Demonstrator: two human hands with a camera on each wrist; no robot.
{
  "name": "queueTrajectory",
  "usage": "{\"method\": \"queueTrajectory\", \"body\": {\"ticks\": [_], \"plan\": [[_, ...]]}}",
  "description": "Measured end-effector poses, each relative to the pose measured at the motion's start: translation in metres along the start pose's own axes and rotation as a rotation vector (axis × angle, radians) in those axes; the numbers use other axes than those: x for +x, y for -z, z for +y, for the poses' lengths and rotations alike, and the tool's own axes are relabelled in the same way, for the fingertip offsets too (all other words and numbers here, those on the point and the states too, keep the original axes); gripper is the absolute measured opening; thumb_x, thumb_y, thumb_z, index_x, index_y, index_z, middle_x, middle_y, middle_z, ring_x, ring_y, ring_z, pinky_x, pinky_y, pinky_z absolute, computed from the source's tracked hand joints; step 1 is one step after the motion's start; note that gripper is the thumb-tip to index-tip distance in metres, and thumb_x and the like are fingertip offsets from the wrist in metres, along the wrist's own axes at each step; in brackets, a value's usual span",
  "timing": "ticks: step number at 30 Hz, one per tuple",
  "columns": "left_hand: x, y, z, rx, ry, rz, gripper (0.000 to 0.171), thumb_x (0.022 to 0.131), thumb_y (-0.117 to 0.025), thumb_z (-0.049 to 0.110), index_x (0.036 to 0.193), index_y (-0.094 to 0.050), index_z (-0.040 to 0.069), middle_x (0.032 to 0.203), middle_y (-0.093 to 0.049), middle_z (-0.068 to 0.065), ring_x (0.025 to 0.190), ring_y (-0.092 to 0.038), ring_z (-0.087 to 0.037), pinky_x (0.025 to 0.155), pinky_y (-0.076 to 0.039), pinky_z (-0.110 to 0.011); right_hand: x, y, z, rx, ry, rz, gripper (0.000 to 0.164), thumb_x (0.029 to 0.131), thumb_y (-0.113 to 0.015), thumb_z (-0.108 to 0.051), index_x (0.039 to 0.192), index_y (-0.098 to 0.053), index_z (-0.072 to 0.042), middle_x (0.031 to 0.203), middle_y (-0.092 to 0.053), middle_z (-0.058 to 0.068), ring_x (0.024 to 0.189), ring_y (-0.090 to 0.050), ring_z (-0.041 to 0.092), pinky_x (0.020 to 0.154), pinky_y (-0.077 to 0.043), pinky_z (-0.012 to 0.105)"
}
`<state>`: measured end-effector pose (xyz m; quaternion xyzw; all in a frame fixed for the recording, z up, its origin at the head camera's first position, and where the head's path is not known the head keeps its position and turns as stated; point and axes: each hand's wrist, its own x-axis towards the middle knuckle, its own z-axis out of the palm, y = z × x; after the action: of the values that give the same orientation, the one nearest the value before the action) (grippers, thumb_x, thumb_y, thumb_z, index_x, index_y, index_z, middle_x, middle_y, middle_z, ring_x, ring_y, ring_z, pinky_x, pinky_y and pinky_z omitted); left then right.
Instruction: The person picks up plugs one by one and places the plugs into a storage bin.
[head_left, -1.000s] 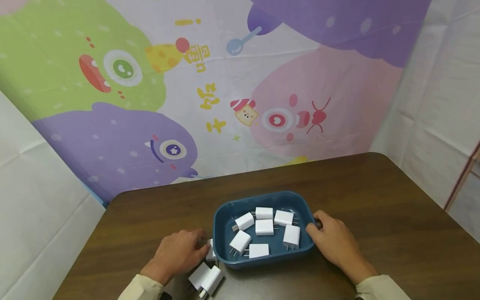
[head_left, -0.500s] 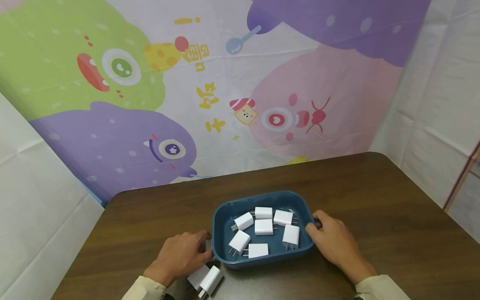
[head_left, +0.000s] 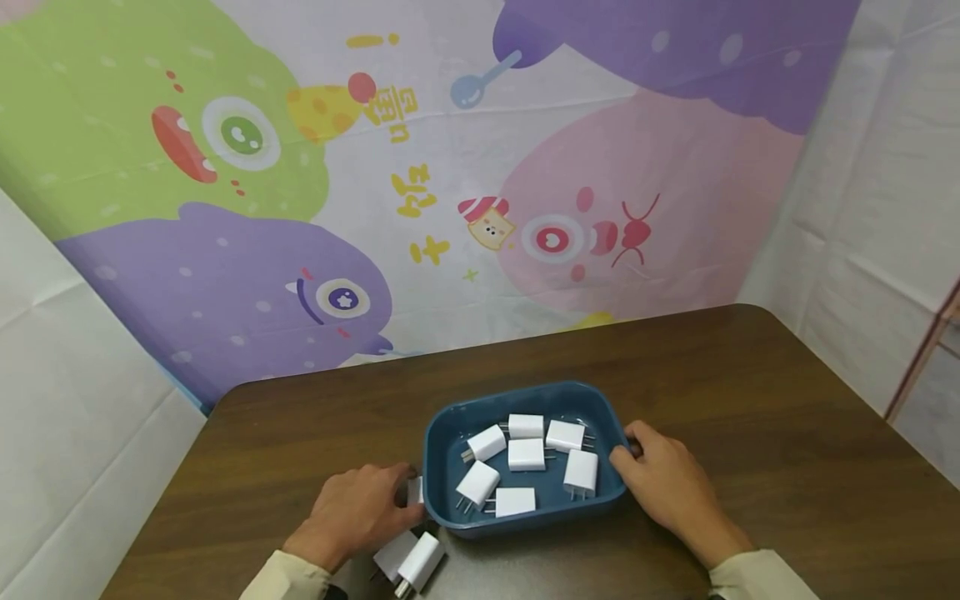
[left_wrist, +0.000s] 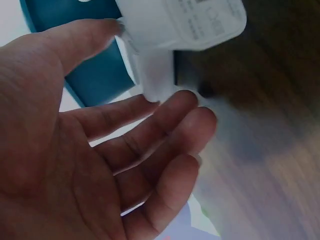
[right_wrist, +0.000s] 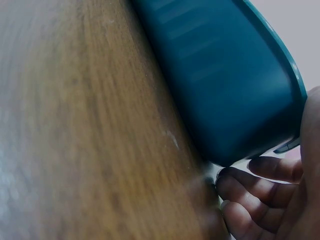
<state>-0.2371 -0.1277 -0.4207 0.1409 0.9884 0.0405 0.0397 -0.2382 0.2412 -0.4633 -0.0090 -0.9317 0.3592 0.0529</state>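
Note:
A blue plastic tub point(head_left: 525, 522) stands on the table with several white plug-in chargers point(head_left: 527, 455) lying inside. My right hand point(head_left: 667, 479) grips its right end, the thumb on the rim and the fingers curled below, as the right wrist view shows. Beside the tub's left end, my left hand point(head_left: 363, 504) pinches another white charger point(left_wrist: 157, 75) between thumb and index finger, the other fingers loosely bent. Most of that charger is hidden from the head view. Two more chargers point(head_left: 422, 563) lie close together just in front of the left hand.
The brown wooden table point(head_left: 750, 400) reaches back to a cartoon-printed cloth point(head_left: 442, 308). White cloth point(head_left: 862, 208) hangs at the right side, and more white cloth point(head_left: 75, 375) at the left.
My left hand has moved slightly right and closed its thumb and index finger about the charger beside the tub. The right hand keeps its hold on the tub.

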Motion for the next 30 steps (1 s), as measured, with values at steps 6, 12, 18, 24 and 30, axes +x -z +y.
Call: {"method": "queueTrajectory", "body": {"ticks": [6, 12, 18, 24, 30], "plan": [[0.004, 0.006, -0.008, -0.025, 0.064, -0.084, 0.049, 0.082, -0.075, 0.049, 0.119, -0.069, 0.017, 0.079, -0.063, 0.005, 0.065, -0.054, -0.014, 0.055, -0.046, -0.041, 0.000, 0.000, -0.001, 0.002, 0.000, -0.005, 0.018, 0.091, -0.058, -0.026, 0.102, -0.065, -0.014, 0.080, -0.060, -0.003, 0.072, -0.053, 0.016, 0.064, -0.038, 0.034], [0.003, 0.001, -0.004, -0.011, 0.006, -0.006, 0.042, 0.081, -0.075, 0.044, 0.115, -0.068, 0.020, 0.084, -0.063, 0.005, 0.066, -0.055, -0.014, 0.055, -0.044, -0.040, 0.000, -0.001, -0.001, 0.010, 0.007, 0.005, 0.016, 0.091, -0.059, -0.024, 0.100, -0.065, -0.013, 0.077, -0.059, -0.002, 0.070, -0.052, 0.016, 0.062, -0.037, 0.034], [0.002, -0.004, 0.002, 0.041, -0.022, 0.071, 0.046, 0.078, -0.078, 0.043, 0.114, -0.068, 0.017, 0.095, -0.067, -0.002, 0.069, -0.058, -0.017, 0.054, -0.045, -0.040, 0.000, 0.000, -0.001, 0.011, 0.001, -0.003, 0.017, 0.091, -0.058, -0.024, 0.102, -0.065, -0.012, 0.077, -0.059, -0.002, 0.070, -0.052, 0.016, 0.062, -0.037, 0.034], [0.003, -0.008, 0.002, 0.044, -0.007, 0.095, 0.045, 0.077, -0.079, 0.040, 0.113, -0.069, 0.015, 0.097, -0.067, -0.004, 0.070, -0.060, -0.019, 0.054, -0.046, -0.041, 0.000, 0.000, -0.002, 0.009, -0.008, -0.010, 0.018, 0.091, -0.058, -0.025, 0.102, -0.065, -0.012, 0.078, -0.059, -0.002, 0.072, -0.052, 0.016, 0.063, -0.038, 0.034], [0.003, -0.010, 0.001, 0.040, 0.001, 0.106, 0.045, 0.076, -0.078, 0.040, 0.112, -0.069, 0.015, 0.098, -0.068, -0.005, 0.069, -0.060, -0.019, 0.054, -0.045, -0.041, 0.000, 0.001, -0.002, 0.005, -0.015, -0.011, 0.018, 0.091, -0.059, -0.025, 0.101, -0.065, -0.012, 0.078, -0.060, -0.002, 0.071, -0.053, 0.016, 0.063, -0.038, 0.034]]}}
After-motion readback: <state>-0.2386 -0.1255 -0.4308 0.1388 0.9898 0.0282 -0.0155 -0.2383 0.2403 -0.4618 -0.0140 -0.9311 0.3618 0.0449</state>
